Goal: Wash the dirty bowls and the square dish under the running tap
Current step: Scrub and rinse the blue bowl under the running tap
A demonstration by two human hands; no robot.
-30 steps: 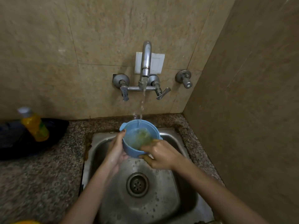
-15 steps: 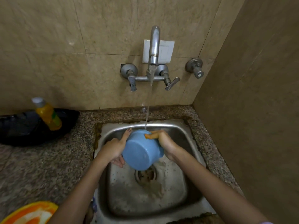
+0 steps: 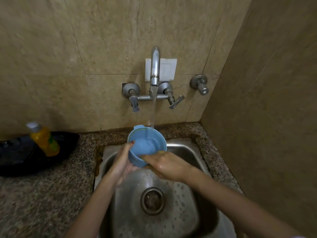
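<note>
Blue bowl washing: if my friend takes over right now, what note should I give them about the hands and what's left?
Left hand grips the bowl by its left side; right hand holds its near rim.
The bowl is over the sink, mouth up, under the running tap; water falls into it.
Done: the bowl's inside looks clean.
Left: finish rinsing it, then the other bowls and the square dish, none in view.
</note>
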